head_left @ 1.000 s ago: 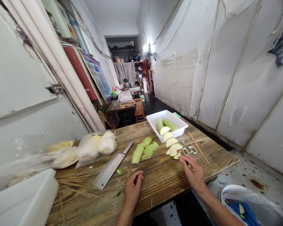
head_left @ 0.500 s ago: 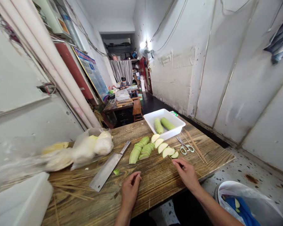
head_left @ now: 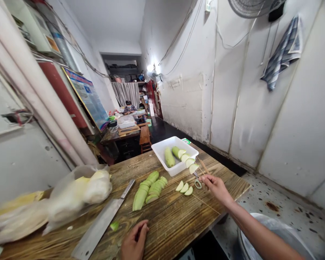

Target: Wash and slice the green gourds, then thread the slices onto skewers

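My right hand [head_left: 216, 186] pinches the lower end of a skewer of pale green squash slices [head_left: 190, 163], held over the near right side of a white plastic tray [head_left: 158, 157]. Two whole squashes [head_left: 169, 157] lie inside that tray. Scissors [head_left: 198, 183] are partly hidden behind the skewer and hand. My left hand [head_left: 135, 240] rests at the front of the table, fingers curled with nothing visible in them. Ahead of it are rows of cut squash [head_left: 145, 189], and a few loose slices [head_left: 184, 188] lie to their right.
A cleaver [head_left: 103, 222] lies left of the cut squash, beside a green scrap [head_left: 114, 225]. Plastic bags [head_left: 89, 189] with pale contents stand at the left. One bare stick [head_left: 206, 204] crosses the wooden table [head_left: 168, 220]. A lined bin [head_left: 273, 234] stands on the floor at right.
My right hand has raised the skewer of squash slices off the table, forward over the tray's edge. The camera has turned right. My left hand remains on the table.
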### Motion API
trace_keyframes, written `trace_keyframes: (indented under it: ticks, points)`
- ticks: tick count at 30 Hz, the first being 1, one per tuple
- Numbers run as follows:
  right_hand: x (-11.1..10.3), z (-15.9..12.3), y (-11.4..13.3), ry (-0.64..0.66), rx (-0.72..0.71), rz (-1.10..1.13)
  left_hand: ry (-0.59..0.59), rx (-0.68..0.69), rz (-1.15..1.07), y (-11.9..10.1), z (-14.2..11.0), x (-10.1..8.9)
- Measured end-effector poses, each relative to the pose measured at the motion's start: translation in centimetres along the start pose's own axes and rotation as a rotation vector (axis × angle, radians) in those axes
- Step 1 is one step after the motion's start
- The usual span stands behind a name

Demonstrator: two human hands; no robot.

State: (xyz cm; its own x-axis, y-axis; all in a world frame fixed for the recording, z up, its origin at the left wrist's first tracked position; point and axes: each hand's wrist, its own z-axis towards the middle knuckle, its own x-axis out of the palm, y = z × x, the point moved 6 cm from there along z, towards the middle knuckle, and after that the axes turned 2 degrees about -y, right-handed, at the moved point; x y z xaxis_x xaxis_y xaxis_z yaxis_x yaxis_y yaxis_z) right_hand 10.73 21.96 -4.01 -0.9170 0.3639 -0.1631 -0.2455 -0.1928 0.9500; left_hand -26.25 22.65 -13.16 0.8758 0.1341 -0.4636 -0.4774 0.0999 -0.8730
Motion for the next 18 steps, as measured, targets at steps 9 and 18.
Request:
trace_keyframes:
  ticks: [9,18]
  points:
    - [-12.6,0.1,-3.2,-0.303,-0.268,-0.779,0.013,-0.071,0.066,-0.2,0.0,-0.3]
    - [-13.2,-0.1,-7.2,-0.272,-0.295,-1.025,0.064,-0.079,0.111,-0.3,0.1,-0.2]
